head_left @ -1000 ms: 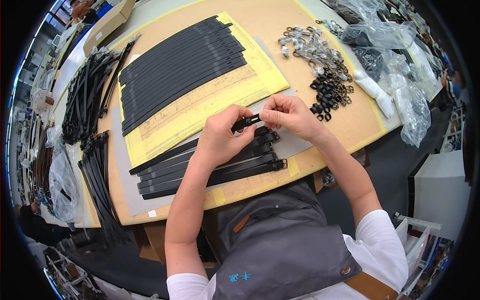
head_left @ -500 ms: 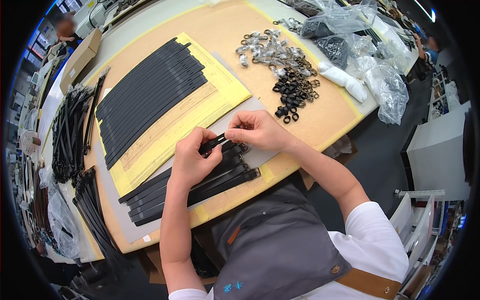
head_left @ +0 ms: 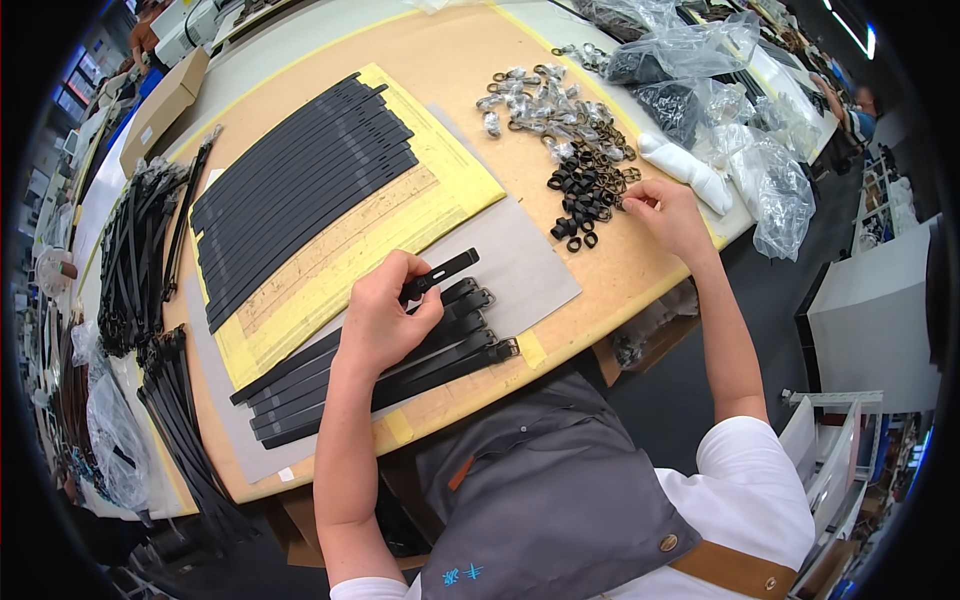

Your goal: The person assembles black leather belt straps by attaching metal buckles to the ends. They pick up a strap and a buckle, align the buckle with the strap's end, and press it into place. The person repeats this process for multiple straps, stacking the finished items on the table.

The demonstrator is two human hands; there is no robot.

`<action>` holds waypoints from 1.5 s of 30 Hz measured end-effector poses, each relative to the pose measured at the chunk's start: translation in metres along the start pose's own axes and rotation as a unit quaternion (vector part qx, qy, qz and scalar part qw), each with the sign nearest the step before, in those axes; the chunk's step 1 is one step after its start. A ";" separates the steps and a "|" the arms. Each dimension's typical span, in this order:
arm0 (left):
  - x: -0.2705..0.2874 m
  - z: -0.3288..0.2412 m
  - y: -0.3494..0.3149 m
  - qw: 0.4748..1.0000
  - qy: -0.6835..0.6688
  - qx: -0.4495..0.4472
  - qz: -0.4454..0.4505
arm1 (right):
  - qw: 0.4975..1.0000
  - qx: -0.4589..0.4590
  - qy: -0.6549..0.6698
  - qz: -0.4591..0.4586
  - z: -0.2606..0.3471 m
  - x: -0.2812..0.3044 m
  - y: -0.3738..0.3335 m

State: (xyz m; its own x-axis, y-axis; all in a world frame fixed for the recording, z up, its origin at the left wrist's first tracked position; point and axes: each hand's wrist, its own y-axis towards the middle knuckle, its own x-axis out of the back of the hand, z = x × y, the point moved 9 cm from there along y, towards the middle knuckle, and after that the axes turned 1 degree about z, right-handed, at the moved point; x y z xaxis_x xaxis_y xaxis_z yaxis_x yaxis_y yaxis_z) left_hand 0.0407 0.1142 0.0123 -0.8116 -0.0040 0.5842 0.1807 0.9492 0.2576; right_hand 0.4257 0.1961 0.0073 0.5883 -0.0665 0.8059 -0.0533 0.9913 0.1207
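My left hand (head_left: 385, 312) pinches a black belt strap (head_left: 457, 266) near its end, which sticks out toward the right and has a slot in it. My right hand (head_left: 672, 215) reaches to the right edge of a pile of metal buckles (head_left: 612, 152), thumb and forefinger closed at a buckle there. Small black keeper loops (head_left: 576, 188) lie heaped beside the buckles. Below my left hand, several black belts with buckles (head_left: 440, 366) lie side by side along the near table edge. Farther off, a row of black straps (head_left: 300, 190) covers a yellow-edged board (head_left: 455, 192).
At the left hang bundles of black straps (head_left: 150, 265), near a cardboard box (head_left: 165, 112). Clear plastic bags (head_left: 690, 60) and a white wrapped roll (head_left: 686, 172) lie at the far right. A grey sheet (head_left: 525, 262) is under the belts. Other people are in the background.
My right hand has left the strap end and moved right to the buckle pile. My left hand still holds the strap, its slotted end now in plain sight.
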 end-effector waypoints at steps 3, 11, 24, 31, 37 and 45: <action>-0.001 0.001 0.001 1.000 0.004 0.003 0.008 | 1.000 0.008 -0.018 0.004 -0.005 -0.007 -0.003; 0.001 0.000 0.001 1.000 -0.007 -0.008 0.008 | 0.989 -0.054 0.072 0.113 0.002 -0.016 -0.013; -0.009 0.004 -0.006 0.973 -0.203 0.041 0.098 | 0.812 0.085 0.409 0.408 0.196 -0.131 -0.035; 0.004 0.011 -0.005 0.976 -0.191 0.062 0.085 | 0.790 0.102 0.442 0.412 0.216 -0.147 -0.020; 0.008 0.017 -0.003 0.960 -0.276 0.054 0.000 | 0.745 0.051 0.575 0.333 0.206 -0.162 -0.017; 0.010 0.021 -0.002 0.967 -0.242 0.078 -0.019 | 0.728 0.005 0.611 0.311 0.194 -0.184 -0.025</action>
State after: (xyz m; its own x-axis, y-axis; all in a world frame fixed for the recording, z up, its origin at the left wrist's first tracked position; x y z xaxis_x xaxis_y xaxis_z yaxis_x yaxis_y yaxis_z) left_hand 0.0207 0.1194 0.0012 -0.9879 0.0719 0.1377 0.0900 0.9874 0.1302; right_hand 0.1617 0.1617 -0.0316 0.7264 0.5519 -0.4096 -0.6184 0.7849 -0.0392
